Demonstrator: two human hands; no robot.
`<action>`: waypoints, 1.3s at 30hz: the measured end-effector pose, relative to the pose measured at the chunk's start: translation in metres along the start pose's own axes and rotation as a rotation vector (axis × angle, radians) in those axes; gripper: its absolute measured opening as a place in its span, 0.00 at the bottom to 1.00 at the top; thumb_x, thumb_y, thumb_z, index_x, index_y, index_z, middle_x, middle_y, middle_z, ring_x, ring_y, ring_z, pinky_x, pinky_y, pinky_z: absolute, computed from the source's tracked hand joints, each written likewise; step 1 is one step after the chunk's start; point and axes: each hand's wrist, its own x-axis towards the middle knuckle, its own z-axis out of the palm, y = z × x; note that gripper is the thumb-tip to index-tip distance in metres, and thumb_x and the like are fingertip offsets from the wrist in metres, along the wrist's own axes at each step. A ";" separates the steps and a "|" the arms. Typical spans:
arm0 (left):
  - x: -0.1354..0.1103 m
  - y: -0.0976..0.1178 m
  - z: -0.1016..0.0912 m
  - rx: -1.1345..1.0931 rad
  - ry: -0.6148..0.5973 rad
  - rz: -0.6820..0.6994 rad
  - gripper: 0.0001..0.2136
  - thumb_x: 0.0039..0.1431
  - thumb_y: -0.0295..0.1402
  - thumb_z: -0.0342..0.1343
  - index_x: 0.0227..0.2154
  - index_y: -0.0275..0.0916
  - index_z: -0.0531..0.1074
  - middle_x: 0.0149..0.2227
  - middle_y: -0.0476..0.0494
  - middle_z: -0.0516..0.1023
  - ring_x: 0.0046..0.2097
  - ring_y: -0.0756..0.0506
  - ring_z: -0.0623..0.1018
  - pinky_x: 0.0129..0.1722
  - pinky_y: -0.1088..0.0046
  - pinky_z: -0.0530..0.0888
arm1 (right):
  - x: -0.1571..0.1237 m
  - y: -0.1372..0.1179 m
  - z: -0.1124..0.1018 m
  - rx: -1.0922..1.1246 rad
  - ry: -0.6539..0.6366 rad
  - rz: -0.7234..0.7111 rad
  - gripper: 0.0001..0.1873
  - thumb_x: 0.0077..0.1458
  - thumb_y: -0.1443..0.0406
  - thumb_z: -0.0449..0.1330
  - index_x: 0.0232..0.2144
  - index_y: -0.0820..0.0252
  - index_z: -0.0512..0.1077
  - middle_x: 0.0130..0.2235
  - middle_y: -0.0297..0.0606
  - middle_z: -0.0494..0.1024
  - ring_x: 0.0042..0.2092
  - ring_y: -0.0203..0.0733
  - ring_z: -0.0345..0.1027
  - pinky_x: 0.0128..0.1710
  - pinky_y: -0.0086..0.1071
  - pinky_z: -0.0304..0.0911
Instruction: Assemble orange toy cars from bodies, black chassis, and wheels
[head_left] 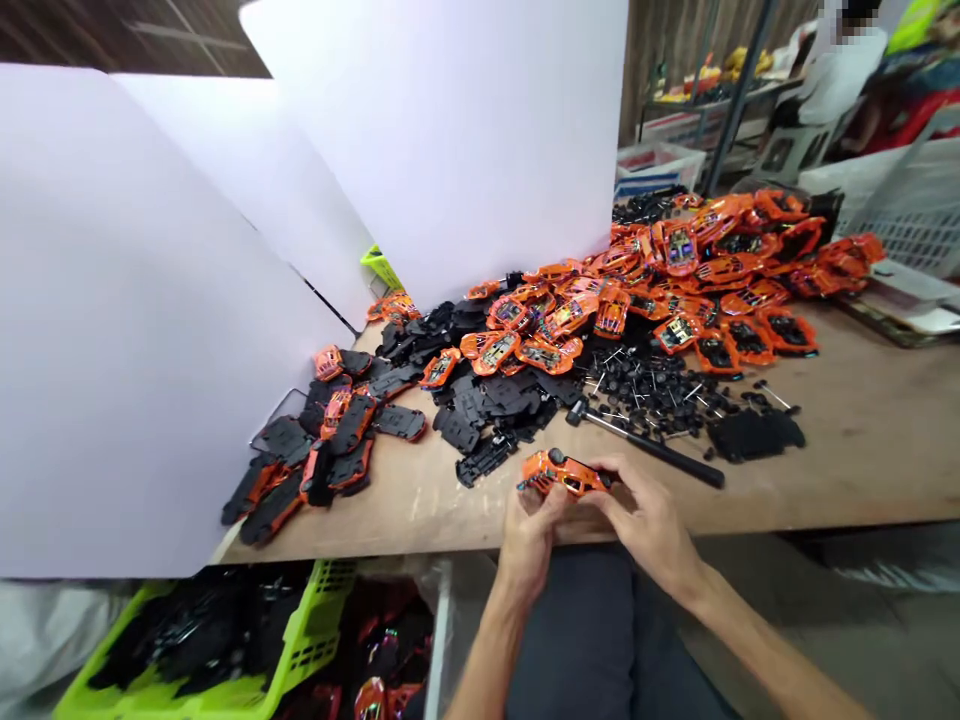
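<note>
Orange toy car body (561, 473) pinched between left hand (529, 545) and right hand (645, 525); markings unreadable.

The toy car body (561, 473) between my left grip (531, 545) and right grip (645, 520) is glossy orange, with dark window openings and black wheels. The heaped car shells (679, 248) ahead of me share that bright orange, their insides flashing black and metallic rainbow tints. The chassis plates (480, 400) are matte black, and the wheels (645, 385) are black on thin silver axles. The mallet (652, 450) is black too. The table (862, 430) is pale tan wood with darker scuffs and stains. The boards (150, 320) are plain white, and the plastic crate (307, 620) is lime green with a lattice pattern.
</note>
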 end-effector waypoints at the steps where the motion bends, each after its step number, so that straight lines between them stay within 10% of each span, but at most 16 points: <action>1: 0.000 0.003 -0.004 0.083 -0.028 0.028 0.23 0.51 0.48 0.72 0.42 0.39 0.75 0.41 0.43 0.81 0.44 0.42 0.79 0.48 0.67 0.75 | 0.003 0.000 -0.005 -0.045 -0.059 -0.060 0.11 0.68 0.63 0.59 0.51 0.53 0.72 0.48 0.43 0.81 0.49 0.52 0.77 0.49 0.43 0.76; 7: 0.000 0.008 -0.016 0.471 -0.080 0.069 0.14 0.62 0.46 0.64 0.38 0.39 0.78 0.35 0.46 0.80 0.36 0.46 0.76 0.38 0.72 0.72 | 0.024 -0.003 -0.033 -0.230 -0.382 -0.166 0.14 0.68 0.70 0.54 0.50 0.52 0.73 0.46 0.43 0.80 0.47 0.52 0.77 0.47 0.45 0.75; 17: 0.004 -0.011 -0.019 0.594 -0.134 0.192 0.10 0.69 0.41 0.57 0.41 0.42 0.79 0.40 0.44 0.83 0.41 0.43 0.81 0.43 0.70 0.73 | 0.005 0.021 -0.010 -0.036 -0.136 0.011 0.08 0.64 0.65 0.64 0.46 0.53 0.76 0.45 0.40 0.82 0.47 0.49 0.77 0.47 0.40 0.73; 25: 0.008 0.035 -0.021 1.181 -0.543 0.530 0.12 0.71 0.41 0.51 0.48 0.40 0.73 0.44 0.36 0.80 0.47 0.37 0.78 0.51 0.59 0.71 | 0.021 -0.009 -0.019 0.010 -0.276 0.160 0.08 0.61 0.66 0.62 0.43 0.56 0.76 0.42 0.36 0.82 0.43 0.44 0.77 0.44 0.34 0.71; 29: -0.011 0.038 -0.007 1.522 -0.441 0.490 0.21 0.57 0.38 0.63 0.50 0.34 0.71 0.48 0.28 0.76 0.50 0.29 0.74 0.53 0.49 0.69 | 0.029 -0.033 -0.025 0.018 -0.354 0.215 0.09 0.65 0.60 0.62 0.44 0.57 0.75 0.43 0.37 0.82 0.44 0.44 0.76 0.46 0.35 0.70; 32: -0.026 0.025 -0.006 1.196 -0.300 0.174 0.14 0.53 0.30 0.59 0.44 0.37 0.71 0.41 0.36 0.75 0.44 0.35 0.74 0.46 0.57 0.71 | 0.040 -0.025 -0.034 -0.105 -0.324 0.125 0.15 0.69 0.54 0.58 0.48 0.57 0.74 0.45 0.40 0.80 0.45 0.46 0.75 0.45 0.37 0.70; 36: -0.040 0.004 -0.009 0.062 -0.357 -0.481 0.13 0.48 0.32 0.57 0.38 0.37 0.68 0.29 0.50 0.65 0.31 0.47 0.67 0.34 0.69 0.66 | 0.061 0.010 -0.048 -0.777 -0.137 -0.137 0.13 0.70 0.56 0.58 0.43 0.60 0.75 0.46 0.49 0.76 0.48 0.55 0.68 0.48 0.46 0.65; 39: -0.044 -0.015 -0.008 -0.682 -0.378 -0.776 0.16 0.47 0.33 0.62 0.39 0.32 0.68 0.29 0.53 0.62 0.30 0.51 0.65 0.33 0.74 0.64 | 0.070 0.031 -0.051 -1.049 -0.255 -0.227 0.08 0.69 0.63 0.58 0.39 0.61 0.74 0.44 0.50 0.75 0.46 0.55 0.66 0.45 0.45 0.63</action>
